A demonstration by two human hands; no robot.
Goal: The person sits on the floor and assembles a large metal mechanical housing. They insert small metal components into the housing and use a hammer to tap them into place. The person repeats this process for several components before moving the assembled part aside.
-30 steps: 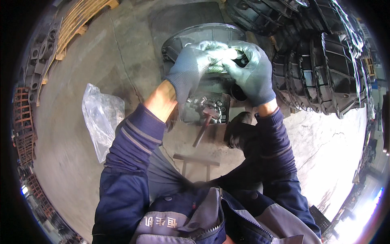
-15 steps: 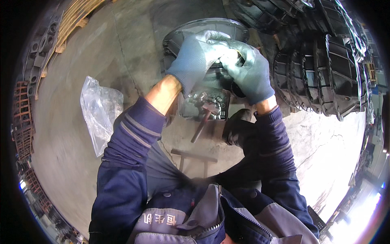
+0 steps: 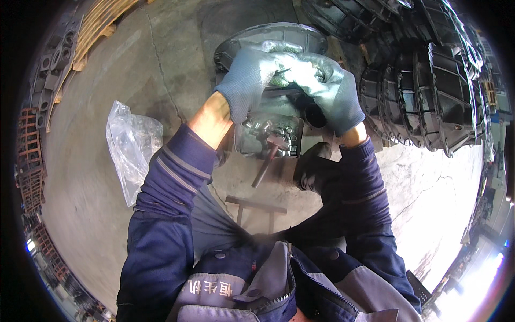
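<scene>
Both my hands wear grey-blue gloves and meet in front of a large black ribbed casting [image 3: 232,48]. The fingers of my left hand [image 3: 252,70] are bent inward in a pinch, close to the fingertips of the right. My right hand [image 3: 335,91] curls closed beside it. Bright glare washes out the fingertips, so whatever small piece they hold cannot be made out. Below the hands sits a shallow tray [image 3: 241,145] of small metal fittings. A hammer [image 3: 266,161] lies with its head over the tray and its handle pointing toward me.
A clear plastic bag [image 3: 131,150] lies on the concrete floor at left. Large black ribbed castings [image 3: 424,102] are stacked at right. Between my legs stands a small metal frame [image 3: 255,205]. A wooden pallet [image 3: 104,24] shows at the far left.
My fingertips have drawn slightly apart. The left hand has shifted a little left and the right hand a little right and down. The tray, hammer and bag stay in place.
</scene>
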